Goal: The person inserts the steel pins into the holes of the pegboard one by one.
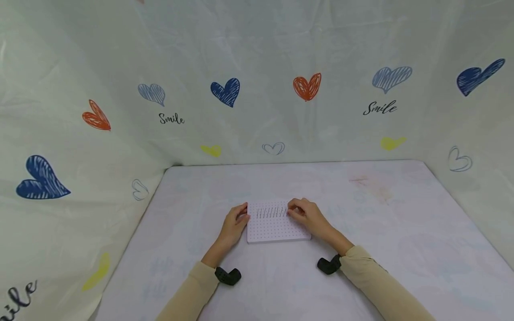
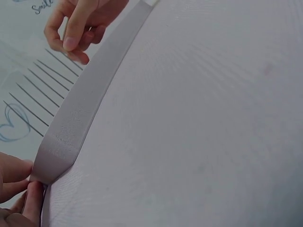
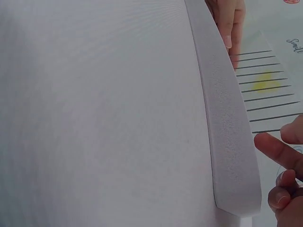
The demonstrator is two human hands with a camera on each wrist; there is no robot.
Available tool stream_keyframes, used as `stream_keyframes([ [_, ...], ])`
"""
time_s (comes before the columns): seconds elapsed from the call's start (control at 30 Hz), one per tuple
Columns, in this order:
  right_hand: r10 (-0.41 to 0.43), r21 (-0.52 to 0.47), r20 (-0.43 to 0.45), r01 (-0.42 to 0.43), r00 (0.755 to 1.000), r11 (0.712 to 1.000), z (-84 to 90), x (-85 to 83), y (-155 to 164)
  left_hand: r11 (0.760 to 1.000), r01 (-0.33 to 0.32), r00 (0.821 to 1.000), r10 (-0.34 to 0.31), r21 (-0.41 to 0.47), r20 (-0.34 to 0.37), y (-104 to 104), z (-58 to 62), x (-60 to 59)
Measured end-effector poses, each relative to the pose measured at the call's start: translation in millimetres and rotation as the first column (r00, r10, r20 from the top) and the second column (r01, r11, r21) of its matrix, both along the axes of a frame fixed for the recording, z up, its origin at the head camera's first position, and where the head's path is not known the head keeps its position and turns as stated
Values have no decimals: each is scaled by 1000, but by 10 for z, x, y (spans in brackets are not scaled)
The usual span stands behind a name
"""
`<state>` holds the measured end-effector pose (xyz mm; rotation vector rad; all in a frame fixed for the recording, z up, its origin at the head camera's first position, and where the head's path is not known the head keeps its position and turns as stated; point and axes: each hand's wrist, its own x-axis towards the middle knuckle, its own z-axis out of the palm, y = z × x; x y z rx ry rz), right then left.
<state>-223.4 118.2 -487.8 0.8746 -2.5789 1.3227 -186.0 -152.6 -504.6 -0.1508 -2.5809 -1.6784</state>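
Observation:
A white board dotted with rows of small holes (image 1: 277,229) lies flat on the table. Several thin dark pins (image 1: 270,212) stand in a line across its upper part. At the board's left edge, my left hand (image 1: 234,225) grips the side between thumb and fingers; the left wrist view shows these fingertips (image 2: 33,189) at the corner. My right hand (image 1: 309,216) is over the board's right side, thumb and index finger pinching the pin at the right end of the line. In the right wrist view, the thumb covers the upper end of this pin (image 3: 266,132).
The white table (image 1: 201,187) extends all around the board, with a faint reddish stain (image 1: 373,187) at the back right. A pale curtain (image 1: 265,53) printed with hearts hangs behind and at the sides. Black wrist cameras (image 1: 228,276) sit at both cuffs.

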Motion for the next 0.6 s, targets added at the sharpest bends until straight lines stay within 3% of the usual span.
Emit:
stream_keyframes([
  [0.37, -18, -63, 96, 24, 995, 998, -15, -9, 105, 1000, -6, 999, 5, 28, 33, -15, 23, -22],
  [0.6, -106, -74, 109, 115, 988, 991, 35, -38, 282, 998, 1, 998, -5, 68, 58, -75, 61, -54],
])
